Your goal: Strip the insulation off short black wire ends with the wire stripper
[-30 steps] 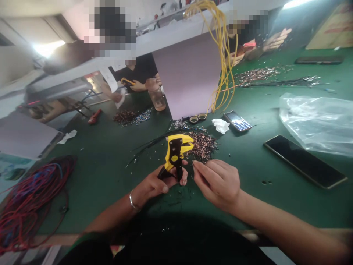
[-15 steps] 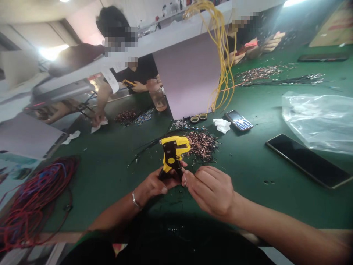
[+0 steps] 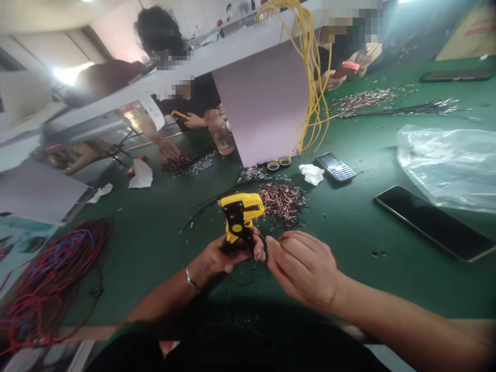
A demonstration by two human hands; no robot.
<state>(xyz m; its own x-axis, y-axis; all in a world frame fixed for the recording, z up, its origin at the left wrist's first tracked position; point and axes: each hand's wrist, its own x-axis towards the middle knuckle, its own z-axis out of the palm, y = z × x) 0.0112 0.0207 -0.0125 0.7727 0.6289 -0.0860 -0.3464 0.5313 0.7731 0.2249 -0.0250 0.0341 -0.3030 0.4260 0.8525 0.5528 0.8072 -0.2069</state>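
Observation:
My left hand is closed round the handles of a yellow and black wire stripper, which stands upright with its jaw end facing right. Just right of the handles, my right hand is pinched, and a thin dark wire shows at its fingertips; most of it is hidden. Behind the tool lies a heap of short wire pieces with black covering and copper colour. Long black wires stretch out to the left of the heap.
A keypad phone, crumpled tissue, smartphone and clear plastic bag lie to the right. Coiled red and blue wire is at left. Yellow wires hang beside a panel. Co-workers sit beyond; one reaches toward another wire pile.
My right hand has drawn slightly right, away from the stripper, opening a gap between my hands. The stripper has shifted a little left. A co-worker's hand has moved from a tissue to a wire pile.

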